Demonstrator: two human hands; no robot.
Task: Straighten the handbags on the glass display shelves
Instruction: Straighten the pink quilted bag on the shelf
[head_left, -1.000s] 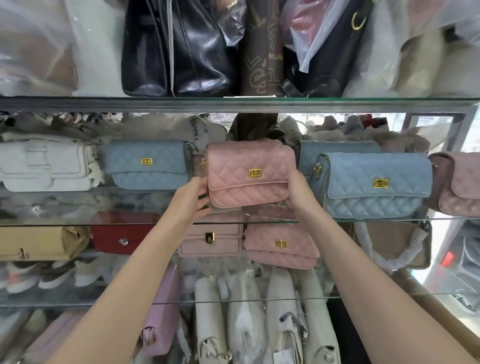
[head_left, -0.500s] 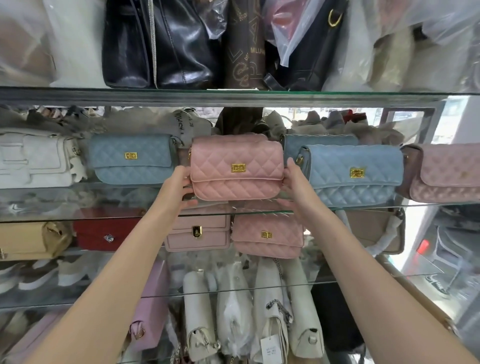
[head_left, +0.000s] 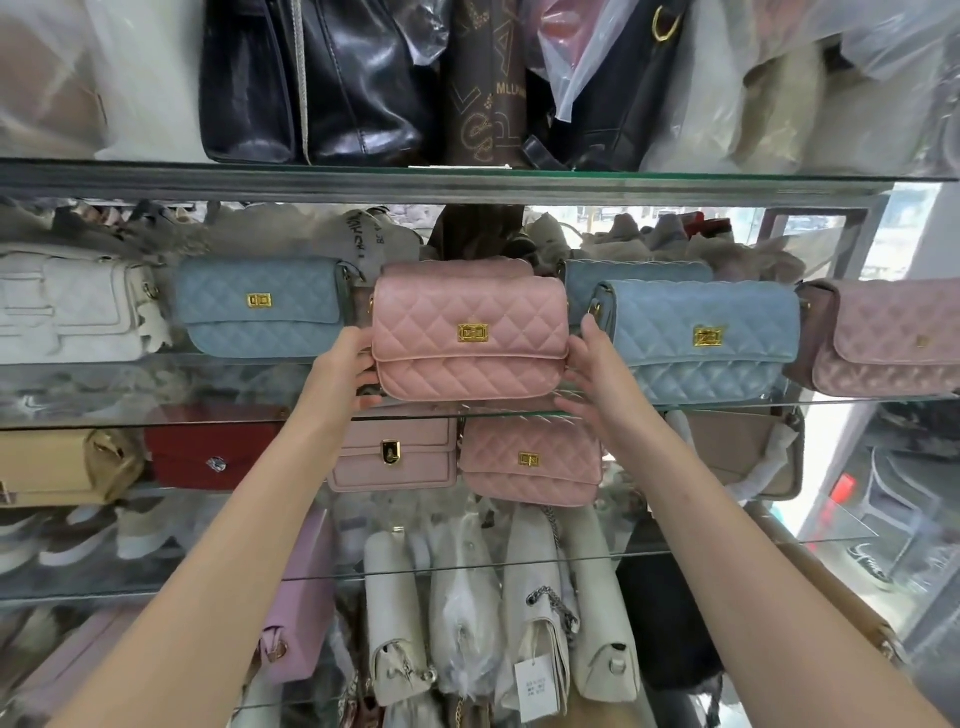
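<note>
A pink quilted handbag with a gold clasp stands upright at the middle of a glass shelf. My left hand grips its lower left end and my right hand holds its lower right end. A blue quilted bag stands to its left, apart from it. Another blue quilted bag stands close on its right, behind my right hand. A dusty pink quilted bag is at the far right, and a white bag at the far left.
The shelf above carries black bags and plastic-wrapped bags. Below are a red bag, a tan bag, two pink bags and, lower down, several cream bags standing on end.
Both hands have stayed on the ends of the pink bag; it now stands a little more level on the shelf. The view has shifted slightly.
</note>
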